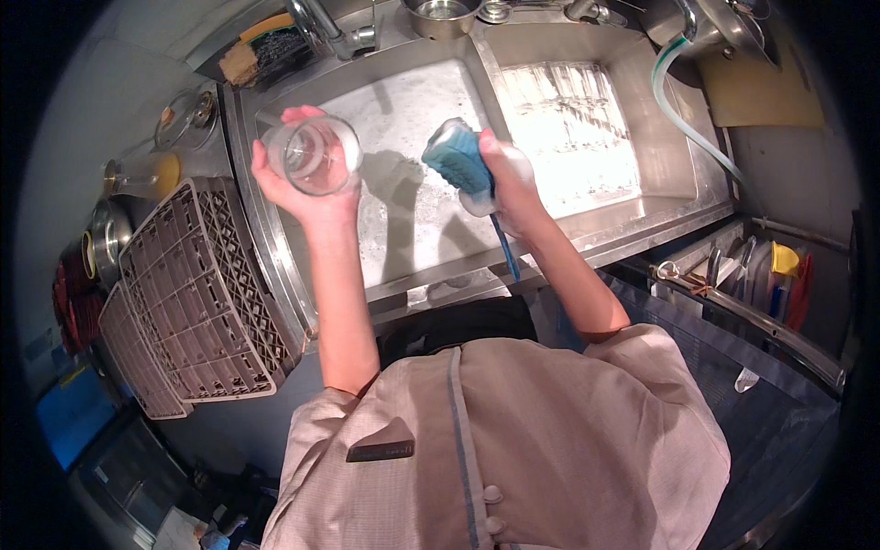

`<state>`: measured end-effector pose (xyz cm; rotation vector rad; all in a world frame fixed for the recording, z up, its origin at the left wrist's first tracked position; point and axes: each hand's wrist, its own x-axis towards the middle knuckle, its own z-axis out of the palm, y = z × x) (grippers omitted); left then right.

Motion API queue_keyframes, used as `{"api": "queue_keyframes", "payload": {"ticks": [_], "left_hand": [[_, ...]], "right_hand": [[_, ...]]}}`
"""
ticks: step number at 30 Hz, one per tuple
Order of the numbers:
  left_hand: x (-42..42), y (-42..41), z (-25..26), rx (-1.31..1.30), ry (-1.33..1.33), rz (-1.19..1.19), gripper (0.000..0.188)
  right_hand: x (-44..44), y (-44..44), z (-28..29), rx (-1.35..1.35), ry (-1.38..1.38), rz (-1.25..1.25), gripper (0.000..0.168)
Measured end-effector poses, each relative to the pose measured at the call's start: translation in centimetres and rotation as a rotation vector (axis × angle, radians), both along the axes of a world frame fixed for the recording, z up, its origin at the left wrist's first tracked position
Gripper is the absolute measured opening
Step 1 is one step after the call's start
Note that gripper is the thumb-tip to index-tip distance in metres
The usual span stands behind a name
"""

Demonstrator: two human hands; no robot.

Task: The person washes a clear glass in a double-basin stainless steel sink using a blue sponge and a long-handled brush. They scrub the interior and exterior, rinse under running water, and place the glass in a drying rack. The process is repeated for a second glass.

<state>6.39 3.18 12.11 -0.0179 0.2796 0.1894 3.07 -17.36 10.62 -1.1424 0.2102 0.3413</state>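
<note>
Over the left part of a steel double sink, my left hand point(302, 185) holds a clear drinking glass point(322, 155), its round rim facing the camera. To the right of it, my right hand point(512, 182) grips a soapy blue scrubbing cloth or sponge point(459, 161), with a blue strip hanging below. Foam clings to that hand. Whitish suds and water fill the left basin point(440, 227) under both hands. Several clear glasses point(564, 89) lie in rows in the bright right basin point(670, 137).
Grey-brown plastic dish racks point(206, 295) lean left of the sink. A faucet point(323, 27) and a steel pot point(442, 17) are at the back. A clear green-striped hose point(687, 130) hangs at the right, above a holder of knives point(729, 261).
</note>
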Motion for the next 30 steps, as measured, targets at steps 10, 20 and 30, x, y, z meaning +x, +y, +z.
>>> {"api": "queue_keyframes", "payload": {"ticks": [10, 20, 30], "left_hand": [[0.1, -1.6, -1.5, 0.039, 0.131, -0.001, 0.043], [-1.3, -4.6, -1.5, 0.575, 0.088, 0.013, 0.081], [-4.4, -4.0, -0.9, 1.219, -0.076, -0.106, 0.073]], "right_hand": [[0.0, 0.2, 0.9, -0.255, -0.195, 0.043, 0.036], [0.5, 1.7, 0.8, -0.066, -0.147, -0.047, 0.048], [1.3, 2.2, -0.1, 0.092, -0.164, -0.133, 0.048]]}}
